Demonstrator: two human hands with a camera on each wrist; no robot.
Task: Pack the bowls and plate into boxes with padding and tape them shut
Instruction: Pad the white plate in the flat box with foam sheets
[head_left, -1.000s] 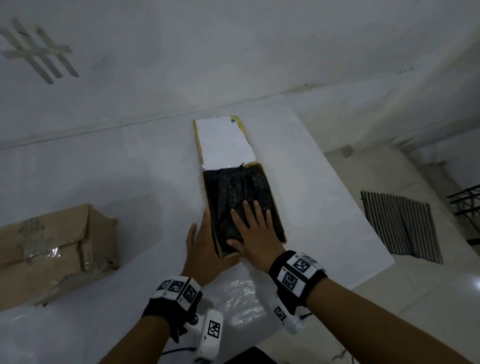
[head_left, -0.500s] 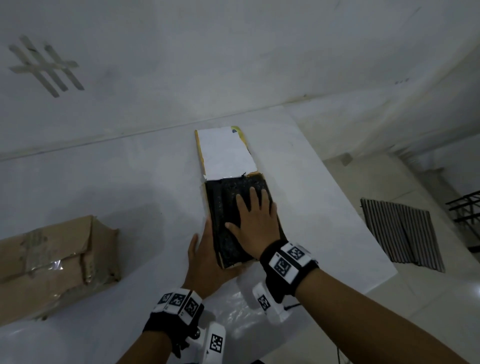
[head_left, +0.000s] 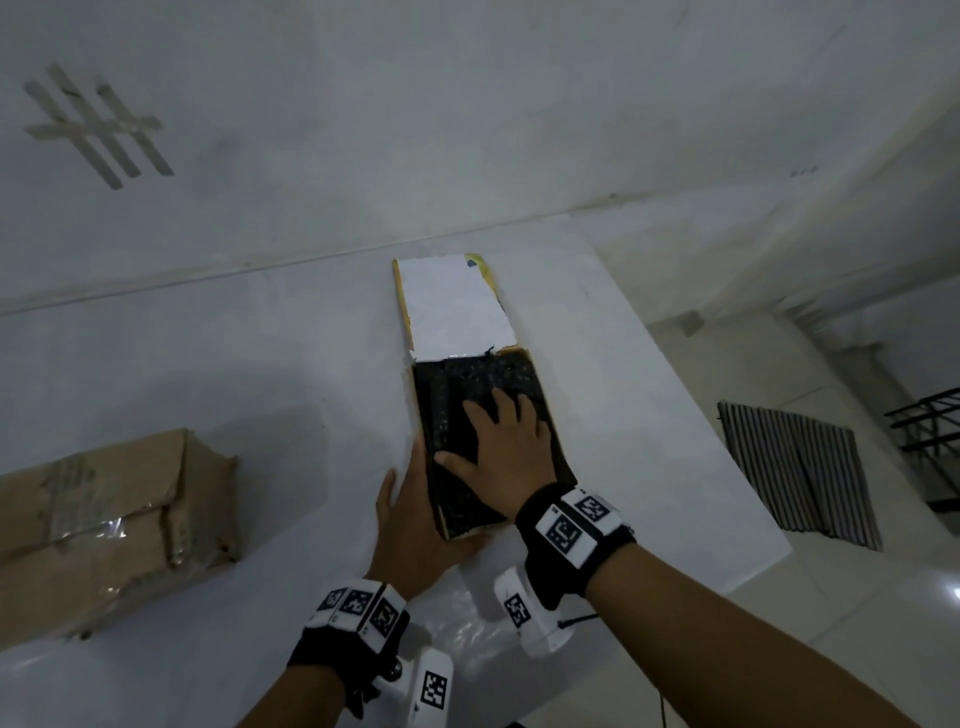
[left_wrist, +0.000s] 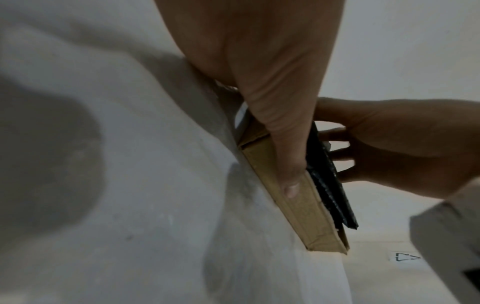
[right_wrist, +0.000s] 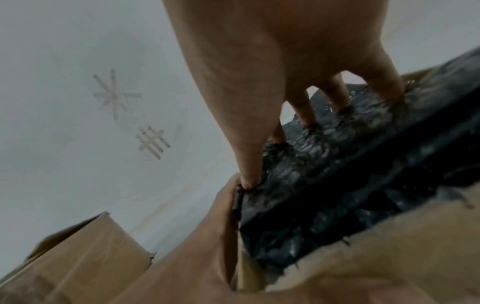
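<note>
A shallow cardboard box (head_left: 551, 415) lies on the white table (head_left: 260, 389), its white-lined lid flap (head_left: 452, 306) folded back away from me. Black bubble-wrap padding (head_left: 457, 384) fills the box and hides whatever is under it. My right hand (head_left: 504, 452) lies flat on the padding with fingers spread, pressing down; in the right wrist view its fingertips dent the padding (right_wrist: 363, 164). My left hand (head_left: 410, 514) rests with straight fingers against the box's left side wall (left_wrist: 306, 209), beside the padding (left_wrist: 330, 185). No bowl or plate is visible.
A worn brown cardboard box (head_left: 104, 519) with tape sits at the table's left. A crinkled clear plastic sheet (head_left: 467, 639) lies by the near edge. The table ends just right of the box; a striped mat (head_left: 795, 467) and black rack (head_left: 930, 426) are on the floor.
My right hand has slid away from me along the padding, from its near end to its middle. My left hand stays against the box's left side.
</note>
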